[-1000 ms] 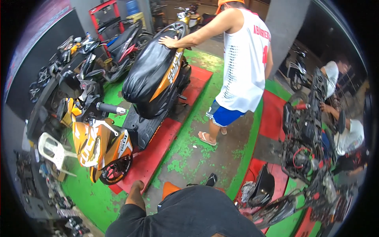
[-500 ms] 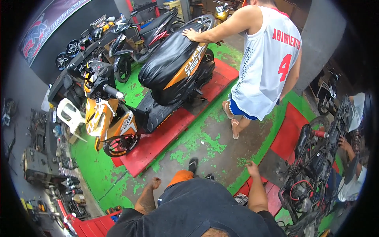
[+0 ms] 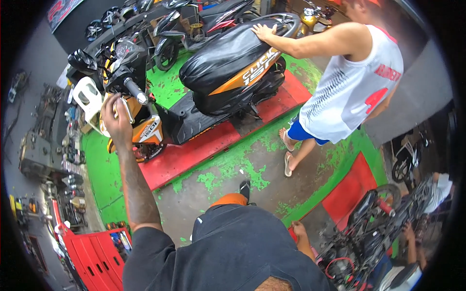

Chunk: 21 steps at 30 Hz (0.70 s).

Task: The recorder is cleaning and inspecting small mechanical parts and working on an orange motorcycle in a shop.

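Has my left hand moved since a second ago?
Yes. The left hand has risen from beside the body up to the orange scooter's front, just under its handlebar grip.

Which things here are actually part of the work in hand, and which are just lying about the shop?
In hand:
- left hand, raised beside the handlebar grip
- orange and black scooter on the red ramp
- another person's hand on the scooter's seat
- right hand, low and empty

Lying about:
- white plastic chair
- red tool chest
- parked motorcycles behind
- stripped motorcycle at right
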### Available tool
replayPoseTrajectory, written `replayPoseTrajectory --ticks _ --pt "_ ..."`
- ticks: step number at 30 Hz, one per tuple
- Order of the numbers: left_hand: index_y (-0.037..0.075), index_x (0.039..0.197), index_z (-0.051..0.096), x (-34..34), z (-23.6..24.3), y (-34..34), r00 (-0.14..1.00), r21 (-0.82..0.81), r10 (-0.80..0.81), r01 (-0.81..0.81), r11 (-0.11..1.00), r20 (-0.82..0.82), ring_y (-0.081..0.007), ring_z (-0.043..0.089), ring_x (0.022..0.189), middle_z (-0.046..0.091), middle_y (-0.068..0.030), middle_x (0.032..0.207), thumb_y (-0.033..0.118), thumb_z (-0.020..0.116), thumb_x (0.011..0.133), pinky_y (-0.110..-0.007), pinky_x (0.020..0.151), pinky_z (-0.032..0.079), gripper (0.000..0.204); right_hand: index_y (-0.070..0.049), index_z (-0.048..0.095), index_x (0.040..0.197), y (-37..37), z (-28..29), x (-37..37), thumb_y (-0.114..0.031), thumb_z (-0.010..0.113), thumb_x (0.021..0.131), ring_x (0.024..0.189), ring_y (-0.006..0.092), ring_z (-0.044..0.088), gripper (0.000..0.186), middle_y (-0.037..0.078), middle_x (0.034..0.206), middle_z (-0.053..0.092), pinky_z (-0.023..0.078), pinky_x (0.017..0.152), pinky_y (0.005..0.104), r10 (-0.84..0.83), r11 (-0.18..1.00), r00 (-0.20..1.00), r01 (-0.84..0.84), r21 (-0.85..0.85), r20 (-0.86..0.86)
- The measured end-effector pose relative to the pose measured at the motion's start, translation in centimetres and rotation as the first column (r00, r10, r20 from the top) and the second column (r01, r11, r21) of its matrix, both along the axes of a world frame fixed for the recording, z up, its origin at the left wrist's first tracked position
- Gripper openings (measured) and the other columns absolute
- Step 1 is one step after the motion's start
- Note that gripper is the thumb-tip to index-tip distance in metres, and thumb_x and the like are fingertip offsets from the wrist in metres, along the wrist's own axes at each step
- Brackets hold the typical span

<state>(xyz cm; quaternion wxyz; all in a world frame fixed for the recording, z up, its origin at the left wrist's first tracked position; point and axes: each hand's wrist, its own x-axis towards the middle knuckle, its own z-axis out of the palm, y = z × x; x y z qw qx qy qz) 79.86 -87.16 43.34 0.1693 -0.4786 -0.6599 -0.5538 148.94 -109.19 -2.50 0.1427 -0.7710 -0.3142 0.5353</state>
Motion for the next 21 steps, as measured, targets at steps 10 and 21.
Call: replayPoseTrajectory --ticks 10,21 --pt "0.014 0.116 0.063 0.7 -3.4 9.7 0.899 -0.354 0.28 -0.396 0.847 -0.335 -0.0366 0.044 0.124 0.052 -0.0182 0.129 0.035 0.055 0.092 -0.049 0.105 0.031 0.032 0.0 0.064 0.109 2.0 1.3 8.9 -0.012 0.057 0.091 0.084 0.0158 0.061 0.022 0.008 0.093 0.069 0.048 0.077 0.0284 -0.228 0.971 0.973 0.229 0.066 -0.024" --pt "-0.002 0.129 0.054 -4.1 -1.1 10.8 0.825 -0.746 0.559 -0.32 0.584 0.083 -0.0424 0.046 0.125 0.05 -0.0322 0.129 0.078 0.036 0.083 -0.048 0.104 0.035 0.094 -0.002 0.067 0.103 12.2 2.0 12.7 -0.015 0.06 0.088 0.086 0.0162 0.062 0.021 0.007 0.093 0.068 0.048 0.08 0.0292 -0.103 0.993 0.995 0.103 -0.06 0.003"
